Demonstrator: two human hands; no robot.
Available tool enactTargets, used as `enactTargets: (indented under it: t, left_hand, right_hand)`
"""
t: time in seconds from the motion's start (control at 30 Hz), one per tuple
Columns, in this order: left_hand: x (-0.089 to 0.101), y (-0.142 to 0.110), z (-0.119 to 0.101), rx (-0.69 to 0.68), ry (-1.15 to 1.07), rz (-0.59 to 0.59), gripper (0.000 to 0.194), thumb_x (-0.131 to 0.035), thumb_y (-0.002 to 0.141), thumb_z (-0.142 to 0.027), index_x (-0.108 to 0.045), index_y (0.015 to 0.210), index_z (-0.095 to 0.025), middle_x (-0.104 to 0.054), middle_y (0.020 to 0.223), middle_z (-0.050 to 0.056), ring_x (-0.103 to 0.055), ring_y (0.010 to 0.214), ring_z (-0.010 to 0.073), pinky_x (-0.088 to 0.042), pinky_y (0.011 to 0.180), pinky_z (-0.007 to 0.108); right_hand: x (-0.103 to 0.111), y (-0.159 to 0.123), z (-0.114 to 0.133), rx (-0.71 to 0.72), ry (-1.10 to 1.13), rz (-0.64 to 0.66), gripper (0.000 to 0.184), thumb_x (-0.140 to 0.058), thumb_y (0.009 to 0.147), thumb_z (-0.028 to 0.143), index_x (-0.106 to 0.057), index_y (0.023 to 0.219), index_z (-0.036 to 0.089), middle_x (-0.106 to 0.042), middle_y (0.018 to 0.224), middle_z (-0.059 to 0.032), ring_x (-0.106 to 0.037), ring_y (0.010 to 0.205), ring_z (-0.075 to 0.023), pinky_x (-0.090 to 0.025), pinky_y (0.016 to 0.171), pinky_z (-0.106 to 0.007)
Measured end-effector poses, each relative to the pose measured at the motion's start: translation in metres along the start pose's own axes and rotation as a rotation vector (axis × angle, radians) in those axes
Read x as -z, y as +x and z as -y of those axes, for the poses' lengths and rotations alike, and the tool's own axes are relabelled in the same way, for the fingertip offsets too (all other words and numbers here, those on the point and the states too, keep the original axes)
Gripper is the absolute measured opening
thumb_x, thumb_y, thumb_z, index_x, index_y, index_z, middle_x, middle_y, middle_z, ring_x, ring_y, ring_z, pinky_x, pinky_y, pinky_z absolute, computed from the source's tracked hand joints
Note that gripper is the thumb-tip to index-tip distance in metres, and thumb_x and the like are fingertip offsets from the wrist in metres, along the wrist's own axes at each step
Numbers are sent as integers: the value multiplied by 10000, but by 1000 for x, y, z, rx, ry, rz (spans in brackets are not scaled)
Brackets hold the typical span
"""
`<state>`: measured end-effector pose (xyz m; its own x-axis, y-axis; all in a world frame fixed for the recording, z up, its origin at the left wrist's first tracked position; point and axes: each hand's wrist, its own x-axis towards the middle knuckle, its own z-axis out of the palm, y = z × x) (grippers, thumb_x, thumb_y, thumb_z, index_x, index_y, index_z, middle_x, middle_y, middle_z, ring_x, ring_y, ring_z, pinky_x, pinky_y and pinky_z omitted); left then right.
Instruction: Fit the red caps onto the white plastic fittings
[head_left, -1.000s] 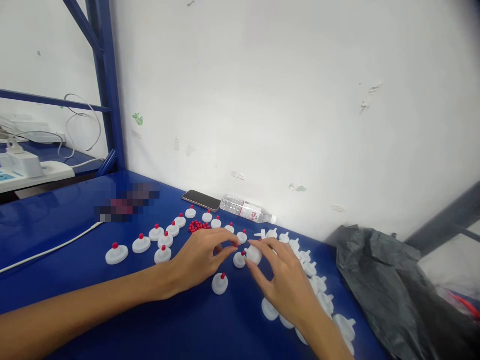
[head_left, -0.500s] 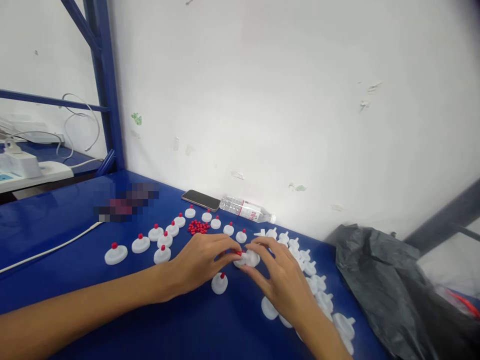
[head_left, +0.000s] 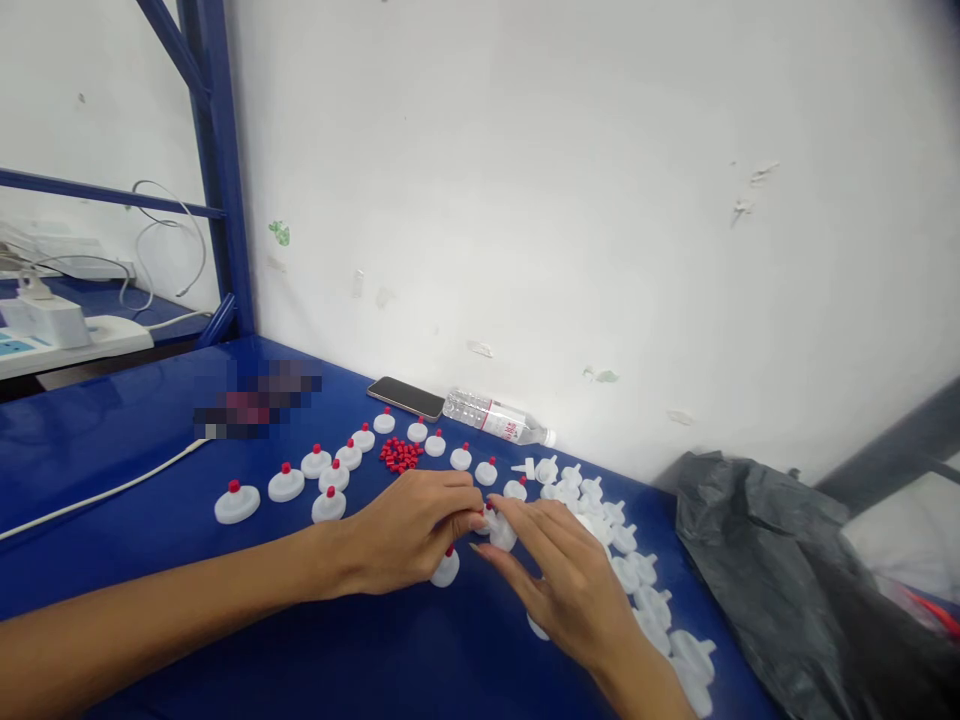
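L hand (head_left: 416,525) has its grip pinched on a red cap (head_left: 481,511). R hand (head_left: 574,575) has its grip clamped on a white lid (head_left: 501,531), front-right of the cap pile (head_left: 401,456). Bottle (head_left: 499,417) lies behind-right of the pile, w/ capped lids (head_left: 237,505) L of it.

The left hand (head_left: 420,525) mostly hides the red cap (head_left: 481,512) it pinches; the right hand (head_left: 574,580) partly covers its white funnel-shaped piece (head_left: 501,534). Pixelation masks one object (head_left: 255,403). Picture edges crop the power strip (head_left: 112,338) and black bag (head_left: 780,570).

Held white lid (head_left: 502,533) tilts; red caps (head_left: 402,454) lie heaped.
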<state>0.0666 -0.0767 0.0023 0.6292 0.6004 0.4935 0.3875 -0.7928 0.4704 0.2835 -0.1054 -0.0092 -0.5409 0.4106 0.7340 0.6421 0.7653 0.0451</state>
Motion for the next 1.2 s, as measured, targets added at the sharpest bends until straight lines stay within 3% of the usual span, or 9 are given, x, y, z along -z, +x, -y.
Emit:
enactTargets:
  t: [0.23,0.5,0.73,0.87,1.0,1.1,1.2]
  left_hand:
    - [-2,-2,1,16,-99,25,321,-373,1016,-287,-501,733,-206,-530,703,-10,-451,636,142,-373,620,279]
    - [-4,-1,3,10,-74,27,336,-389,1011,-280,-485,698,-206,-473,630,-46,-420,576,127,-345,583,270]
    - [-5,-1,1,50,-52,42,309,-435,981,-253,-475,678,-200,-473,612,-47,-415,566,122,-323,574,281]
    - [3,1,-1,46,-48,5,367,-338,1032,-319,-480,715,-200,-515,671,-27,-460,624,133,-368,624,278]
    - [18,7,5,85,58,-62,397,-232,1055,-280,-533,811,-194,-555,743,-16,-501,695,141,-397,705,287]
    - [21,11,16,204,245,-92,354,-274,1044,-260,-532,811,-192,-544,728,-15,-491,665,144,-389,679,297]
    - [14,9,27,229,334,-55,242,-391,988,-207,-546,803,-184,-568,803,14,-519,700,160,-390,660,306]
  right_hand:
    - [3,1,5,56,-86,-2,508,-618,956,251,-476,1442,205,-778,1014,-93,-743,885,-277,-629,796,-448]
    - [5,7,10,139,-192,-12,266,-567,997,262,-627,1218,127,-786,998,-74,-739,833,-207,-617,801,-365]
    - [1,7,11,194,-279,-7,215,-580,986,248,-647,1147,124,-787,974,-85,-737,829,-210,-612,794,-373]
    - [0,13,10,111,-225,1,209,-577,973,201,-640,1164,143,-771,1048,-93,-728,883,-217,-572,805,-376]
    - [-1,13,2,-62,-119,-17,199,-544,959,144,-643,1120,208,-737,1142,-72,-702,934,-200,-524,840,-378]
    - [0,7,-8,-181,-34,-7,142,-554,948,156,-634,1044,223,-740,1094,-42,-689,992,-201,-502,894,-388]
    - [1,4,-14,-248,-27,52,97,-570,939,174,-634,989,227,-727,1103,-45,-665,1062,-226,-482,936,-420]
